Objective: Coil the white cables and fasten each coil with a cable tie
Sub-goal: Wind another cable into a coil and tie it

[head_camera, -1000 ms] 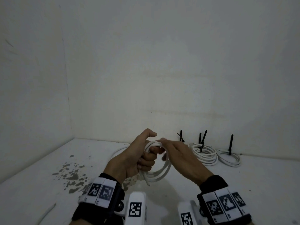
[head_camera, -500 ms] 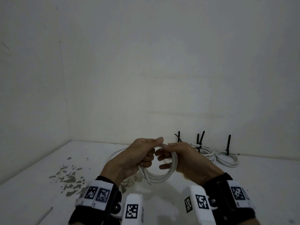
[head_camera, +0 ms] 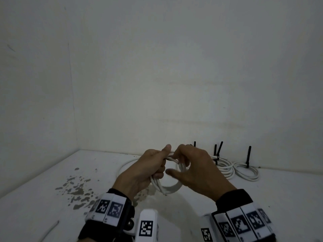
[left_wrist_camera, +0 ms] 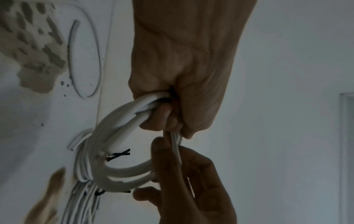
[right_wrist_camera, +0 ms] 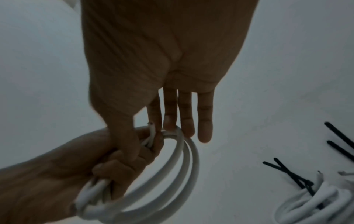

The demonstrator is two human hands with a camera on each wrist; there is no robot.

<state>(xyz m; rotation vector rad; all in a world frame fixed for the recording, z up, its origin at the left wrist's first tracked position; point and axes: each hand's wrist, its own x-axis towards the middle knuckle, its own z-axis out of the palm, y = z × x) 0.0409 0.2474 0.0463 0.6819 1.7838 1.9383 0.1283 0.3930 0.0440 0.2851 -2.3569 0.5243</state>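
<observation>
My left hand (head_camera: 148, 170) grips a small white cable coil (head_camera: 172, 188) in its fist, holding it above the table. In the left wrist view the coil (left_wrist_camera: 114, 121) comes out of the fist of the left hand (left_wrist_camera: 182, 75). My right hand (head_camera: 195, 170) is at the top of the coil, its fingers over the cable's free end (right_wrist_camera: 151, 125) and its thumb spread apart. That end (left_wrist_camera: 177, 150) runs from the left fist across the right hand's fingers (left_wrist_camera: 191, 189). The coil has no tie on it.
Two tied white coils (head_camera: 227, 169) (head_camera: 248, 173) with upright black cable ties (head_camera: 249, 156) lie by the back wall on the right. A loose white cable (head_camera: 125, 165) loops on the table behind my left hand. Brown stains (head_camera: 76, 189) and a short cable piece (head_camera: 50, 229) are at the left.
My right hand has slid from the coil's right side up to its top by my left thumb, and its thumb has spread away. The left hand keeps its grip.
</observation>
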